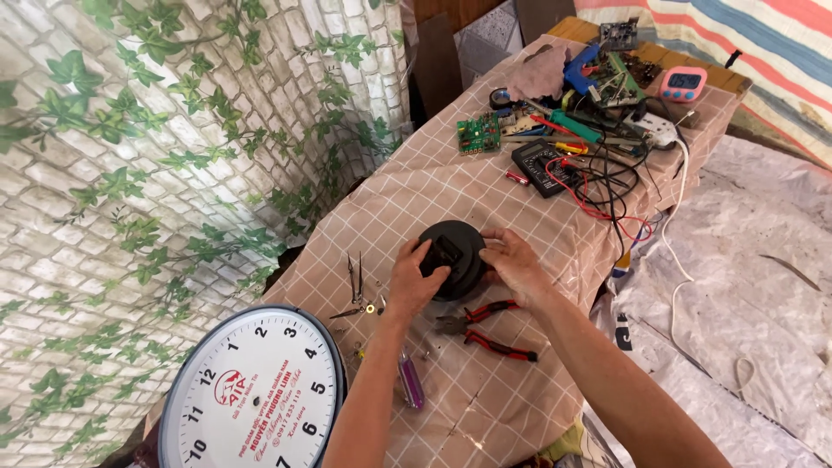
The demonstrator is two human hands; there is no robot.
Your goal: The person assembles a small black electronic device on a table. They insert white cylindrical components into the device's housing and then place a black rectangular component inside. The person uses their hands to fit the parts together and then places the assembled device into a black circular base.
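- A round black casing (452, 257) is held at the centre of the frame, on the checked worktop (485, 399).
- It is gripped from its left by the left hand (413, 282), fingers closed on its rim.
- Its right edge is clasped by the right hand (513, 263).
- Red-handled pliers (485, 329) are seen just below the casing.
- A purple screwdriver (410, 381) lies lower, beside the left forearm.
- A white clock face (253, 390) is seen at lower left.
- A multimeter (544, 166) and circuit boards (478, 134) are placed at upper right.
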